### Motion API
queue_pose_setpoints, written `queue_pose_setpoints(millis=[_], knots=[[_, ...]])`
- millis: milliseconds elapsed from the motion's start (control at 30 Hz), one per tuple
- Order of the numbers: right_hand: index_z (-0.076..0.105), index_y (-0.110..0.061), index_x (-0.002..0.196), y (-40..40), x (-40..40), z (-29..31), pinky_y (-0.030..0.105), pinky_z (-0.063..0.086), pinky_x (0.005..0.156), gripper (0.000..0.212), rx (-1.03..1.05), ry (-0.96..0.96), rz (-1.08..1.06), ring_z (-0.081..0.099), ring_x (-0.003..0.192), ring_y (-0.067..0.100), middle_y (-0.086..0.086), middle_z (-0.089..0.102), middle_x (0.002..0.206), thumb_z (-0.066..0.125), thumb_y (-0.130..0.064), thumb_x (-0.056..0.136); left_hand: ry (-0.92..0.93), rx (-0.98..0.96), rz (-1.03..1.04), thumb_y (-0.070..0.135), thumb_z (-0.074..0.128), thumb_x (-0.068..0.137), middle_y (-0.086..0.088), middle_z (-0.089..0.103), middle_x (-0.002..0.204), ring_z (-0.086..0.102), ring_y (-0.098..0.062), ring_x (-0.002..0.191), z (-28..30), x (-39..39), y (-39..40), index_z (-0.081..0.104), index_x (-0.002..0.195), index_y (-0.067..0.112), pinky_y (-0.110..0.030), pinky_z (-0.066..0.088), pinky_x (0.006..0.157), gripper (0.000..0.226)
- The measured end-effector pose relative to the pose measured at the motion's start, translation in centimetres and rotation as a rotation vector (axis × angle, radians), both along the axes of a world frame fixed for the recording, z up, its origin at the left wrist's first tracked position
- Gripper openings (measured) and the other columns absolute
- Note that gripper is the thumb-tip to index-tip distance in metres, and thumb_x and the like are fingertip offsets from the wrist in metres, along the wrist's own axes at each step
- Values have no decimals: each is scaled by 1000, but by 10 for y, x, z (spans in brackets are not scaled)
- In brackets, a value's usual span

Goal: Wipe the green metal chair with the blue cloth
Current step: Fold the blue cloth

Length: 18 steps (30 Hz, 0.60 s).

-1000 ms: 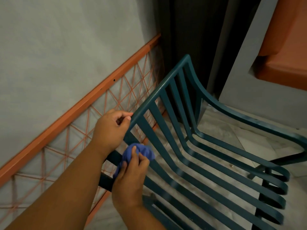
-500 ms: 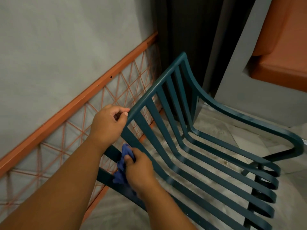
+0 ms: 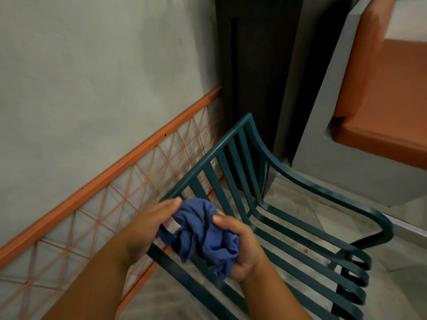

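- A grey plaster wall (image 3: 92, 72) fills the left of the view, with an orange rail (image 3: 129, 158) running slantwise across it and an orange wire lattice (image 3: 111, 204) of crossed triangles below the rail.
- A dark doorway or panel (image 3: 261, 65) stands in the corner behind the chair, and an orange-topped ledge (image 3: 381, 125) juts out at the upper right.
- The floor (image 3: 298, 204) is pale mottled stone, seen through the chair's slats.
- The green metal chair (image 3: 300, 229) stands close to the wall, its back nearest the lattice; its flat slats run down the back and curve forward into the seat, looping under at the front edge.
- The blue cloth (image 3: 203, 234) is bunched into a loose crumpled wad, held up in front of the chair's back slats; whether it touches the chair cannot be told.
- The right hand (image 3: 240, 245) grips the cloth from the right and below: its fingers (image 3: 227, 221) are curled round the wad, and a tail of cloth hangs out under the palm.
- The left hand (image 3: 147, 225) is on the cloth's left side, blurred; its thumb (image 3: 169, 203) lies stretched along the cloth's upper left edge, and a fold of cloth passes under it, but how tightly the other fingers close on that fold cannot be told.
- The cloth lies between the two hands, the bulk of it nearer the right palm.
- Both forearms reach in from the lower edge of the view.
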State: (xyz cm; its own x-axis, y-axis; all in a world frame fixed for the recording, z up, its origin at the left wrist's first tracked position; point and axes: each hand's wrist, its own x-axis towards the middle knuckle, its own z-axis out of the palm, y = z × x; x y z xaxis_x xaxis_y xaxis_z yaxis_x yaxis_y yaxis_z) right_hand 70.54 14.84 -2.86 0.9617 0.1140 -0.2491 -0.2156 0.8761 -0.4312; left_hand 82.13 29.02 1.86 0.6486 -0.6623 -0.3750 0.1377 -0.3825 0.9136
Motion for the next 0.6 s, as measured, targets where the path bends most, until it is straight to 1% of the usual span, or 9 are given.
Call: queue_pose_setpoints(millis=[67,100,167,200,267,367,433,500,600], knots=[[50,-1,132,-4,-13,9,23,35,78,53,-22,-13,21,52,101,30,22,38,139,61,-24,86,188,-25,-23,48,74,70,-28,65,105,63,-36,97,7,-14,10,68,105,1,-42,49,84,59],[51,-4,134,-6,-22,15,24,32,81,55,-35,-3,40,49,110,31,21,40,142,60,-31,87,216,-25,-23,44,81,63,-28,67,99,66,-35,89,13,-21,13,67,103,-2,-39,52,76,63],[48,-3,138,-8,-42,21,39,33,105,66,-2,33,68,41,130,37,22,45,143,57,-46,89,252,-44,35,24,79,66,-22,69,83,68,-28,68,27,-38,16,62,98,-6,-31,52,54,47],[46,-1,139,-9,-53,23,48,28,114,71,14,36,80,38,135,38,24,44,144,56,-50,89,269,-72,72,14,74,68,-21,68,79,67,-27,64,34,-47,17,61,96,-6,-29,51,50,37],[50,1,136,-7,-73,30,53,23,116,70,-29,43,78,35,135,43,27,43,143,61,-47,87,284,-134,114,9,67,66,-24,68,87,68,-29,75,48,-63,21,62,96,-6,-29,54,56,34],[60,1,124,-4,-100,39,55,31,109,56,-272,116,-4,47,123,49,28,55,130,78,-22,77,237,-150,125,11,68,59,-24,68,88,67,-30,76,66,-91,27,61,98,-4,-30,56,61,42],[60,-6,122,-1,-115,53,52,47,98,46,-383,201,-99,60,113,42,22,65,120,75,-12,79,165,-93,103,16,75,49,-20,68,82,65,-27,70,78,-109,32,59,96,-1,-29,53,57,52],[63,-19,113,4,-130,69,44,57,80,26,-644,286,-210,67,102,30,9,71,110,67,-18,88,115,-32,72,19,75,49,-16,66,78,63,-24,66,88,-124,36,59,94,0,-28,48,55,51],[66,-27,96,0,-151,98,33,57,78,7,-1104,208,-301,67,92,15,-1,72,95,61,-26,92,-61,150,-32,20,68,59,-2,60,65,55,-12,60,97,-141,38,58,81,5,-25,39,56,29]])
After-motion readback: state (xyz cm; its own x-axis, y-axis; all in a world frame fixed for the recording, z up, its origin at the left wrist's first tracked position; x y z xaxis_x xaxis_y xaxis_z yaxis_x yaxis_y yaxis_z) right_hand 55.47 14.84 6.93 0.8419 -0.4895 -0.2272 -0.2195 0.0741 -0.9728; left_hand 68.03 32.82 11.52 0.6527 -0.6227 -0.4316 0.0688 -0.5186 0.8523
